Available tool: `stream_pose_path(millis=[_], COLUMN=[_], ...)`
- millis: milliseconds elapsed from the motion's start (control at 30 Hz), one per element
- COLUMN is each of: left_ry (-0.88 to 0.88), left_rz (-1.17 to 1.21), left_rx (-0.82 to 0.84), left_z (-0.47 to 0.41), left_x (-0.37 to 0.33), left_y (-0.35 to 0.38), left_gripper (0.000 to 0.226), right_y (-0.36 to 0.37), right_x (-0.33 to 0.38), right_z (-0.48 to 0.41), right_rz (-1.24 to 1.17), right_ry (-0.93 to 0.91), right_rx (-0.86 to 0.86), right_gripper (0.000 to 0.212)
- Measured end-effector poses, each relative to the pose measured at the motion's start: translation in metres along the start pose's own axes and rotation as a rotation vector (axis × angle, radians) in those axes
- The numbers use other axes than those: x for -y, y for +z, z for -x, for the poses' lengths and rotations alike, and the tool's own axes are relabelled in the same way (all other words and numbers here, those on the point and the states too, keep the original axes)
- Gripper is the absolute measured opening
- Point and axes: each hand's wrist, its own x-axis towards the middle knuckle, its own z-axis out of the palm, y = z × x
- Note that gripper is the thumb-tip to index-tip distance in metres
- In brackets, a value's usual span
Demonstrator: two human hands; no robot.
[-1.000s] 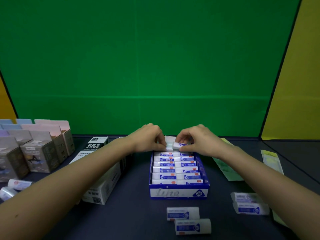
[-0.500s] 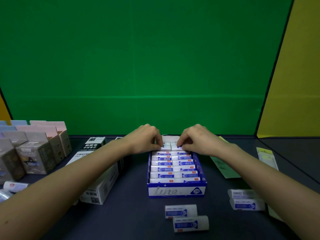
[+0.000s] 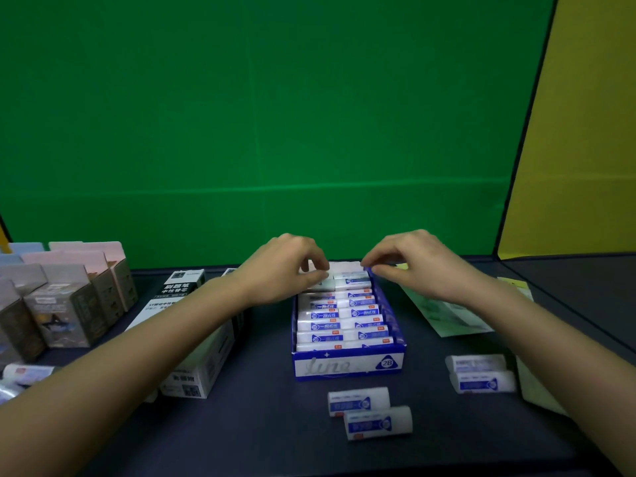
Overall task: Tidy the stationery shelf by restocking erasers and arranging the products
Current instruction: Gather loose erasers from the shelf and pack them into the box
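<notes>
Your left hand (image 3: 285,266) is curled over the far left end of the eraser box (image 3: 347,368). Its thumb and fingertips pinch a back-row eraser (image 3: 327,285) that sits among the others. Your right hand (image 3: 416,263) is at the box's far right corner, with the index and thumb tips drawn close together. You cannot tell from this view whether they grip anything or only touch the rim.

The box stands in the middle of the dark table (image 3: 268,425), packed with two columns of blue-and-white erasers (image 3: 344,325). Two loose erasers (image 3: 359,402) lie just in front of it, touching each other. A second pair (image 3: 480,373) lies near the box's right side. Pale green packets (image 3: 444,315) lie flat under your right wrist. A white refill carton (image 3: 192,356) stands left of the box, partly hidden by your left forearm, and grey and pink cartons (image 3: 72,304) are grouped at the far left. A green backdrop (image 3: 275,132) fills the rear, with a yellow panel (image 3: 585,132) to its right.
</notes>
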Motion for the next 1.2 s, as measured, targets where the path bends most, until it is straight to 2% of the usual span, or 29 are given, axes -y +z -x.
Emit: stream_pose_path(millis=[133,233,300,467,533,633,767,867,967,1067,1200], left_ry=[0.071,0.136,0.155,0.072,0.017,-0.031,-0.106,-0.188,-0.208,-0.206,-0.207], left_rz=[0.120,0.175,0.141,-0.093,-0.153,-0.167,-0.018,0.057,0.082,0.105,0.153], left_rx=[-0.075,-0.042,0.017,0.161,0.225,0.308,0.423,0.504,0.528,0.520,0.479], left_z=[0.026,0.055,0.072,0.097,0.098,0.095,0.089,0.084,0.081,0.081,0.084], left_x=[-0.036,-0.066,-0.083,-0.109,-0.114,-0.119,-0.120,-0.123,-0.124,-0.123,-0.120], left_y=[-0.019,-0.024,-0.018,0.014,0.023,0.029,0.024,0.019,0.020,0.021,0.022], left_gripper=[0.020,0.024,0.028,0.057,0.063,0.059,0.044,0.041,0.041,0.038,0.041], right_y=[-0.030,-0.048,-0.053,-0.040,-0.032,-0.025,-0.023,-0.026,-0.024,-0.023,-0.024], right_x=[-0.001,-0.011,-0.020,-0.030,-0.031,-0.033,-0.034,-0.030,-0.026,-0.025,-0.027], right_z=[0.036,0.065,0.083,0.112,0.117,0.120,0.117,0.115,0.111,0.110,0.112], right_rz=[-0.028,-0.047,-0.055,0.154,0.155,0.150,0.117,0.127,0.170,0.186,0.152], right_ry=[0.007,0.017,0.034,0.028,0.016,-0.010,0.001,-0.017,-0.034,-0.049,-0.061], right_rx=[0.028,0.186,0.289,0.484,0.500,0.469,0.514,0.590,0.633,0.617,0.568], right_gripper=[0.018,0.020,0.029,0.048,0.049,0.040,0.030,0.032,0.036,0.023,0.018])
